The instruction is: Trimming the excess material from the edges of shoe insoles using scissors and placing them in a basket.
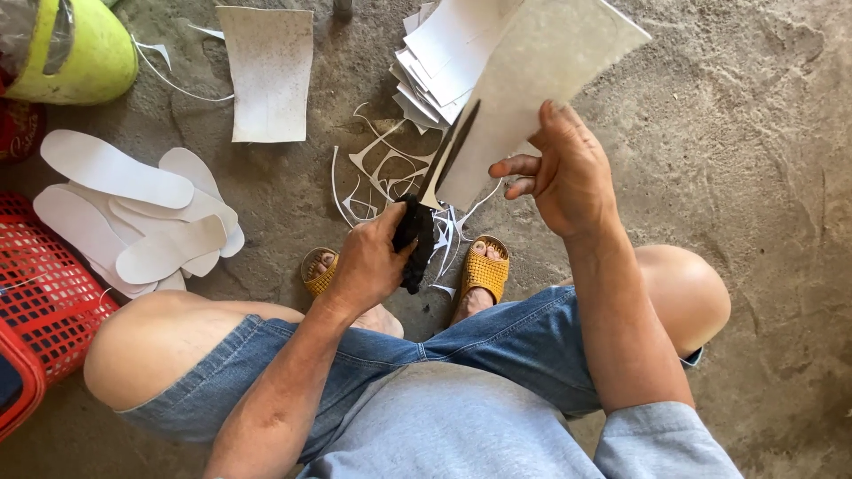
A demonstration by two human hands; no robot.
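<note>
Scissors (424, 208) with black-wrapped handles are in the left hand (371, 264), fingers closed tight around the grip, blades opened on the lower edge of a pale grey sheet (541, 80). That sheet is held up in the air by the right hand (568, 173), thumb on the near face and the other fingers curled behind it, so it's pinched firmly along its right edge. Both are above the concrete floor (763, 160), in front of the person's knees.

Right under the scissors there's a tangle of thin white offcuts (386, 173) on the floor, and just past that a stack of cut white sheets (439, 62). One more grey sheet (268, 75) lies flat farther left. Over on the left is a pile of white insole shapes (133, 213), overlapping each other, next to a red plastic basket (44, 302). A yellow-green container (84, 49) sits at the top left corner.

Person is squatting in denim shorts, with yellow woven sandals (484, 270) on, feet just below the offcuts.
</note>
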